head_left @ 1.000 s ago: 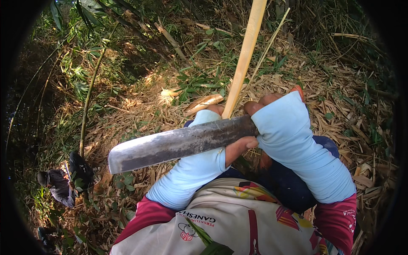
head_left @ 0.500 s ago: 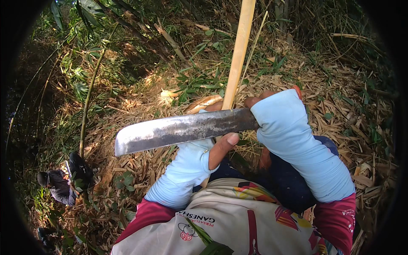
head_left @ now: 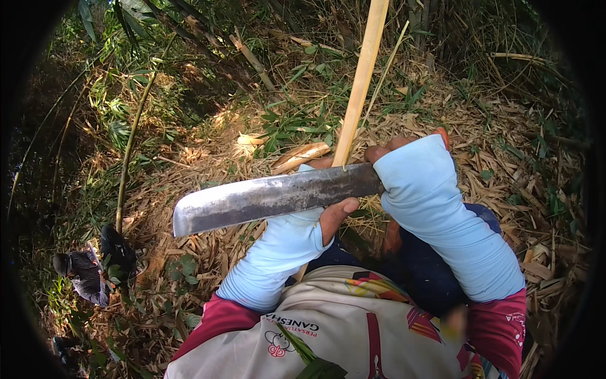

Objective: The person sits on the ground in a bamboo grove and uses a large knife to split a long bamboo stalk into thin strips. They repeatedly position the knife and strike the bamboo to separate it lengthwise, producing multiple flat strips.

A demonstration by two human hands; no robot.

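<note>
A machete (head_left: 271, 194) with a broad, dark-stained blade lies crosswise in front of me, its bright tip to the left. Closed around its handle is my right hand (head_left: 413, 165), in a pale blue sleeve that covers much of the hand. My left hand (head_left: 309, 222), sleeved the same way, grips a pale bamboo strip (head_left: 360, 85) beneath the blade; the blade hides most of its fingers, and the thumb shows below the edge. The strip rises away from me, crossing the blade near the handle. A thin sliver (head_left: 386, 71) stands off to its right.
Dry bamboo leaves and husks (head_left: 499, 132) cover the ground. A split bamboo piece (head_left: 302, 156) lies just beyond the blade. A thin upright pole (head_left: 134, 142) stands at the left, near another person (head_left: 91, 275) crouched low. Bamboo stems and undergrowth fill the far side.
The blade's tip has dipped slightly, and the strip's upper end has shifted a little right. The sliver beside it leans farther right. My left thumb has moved slightly right.
</note>
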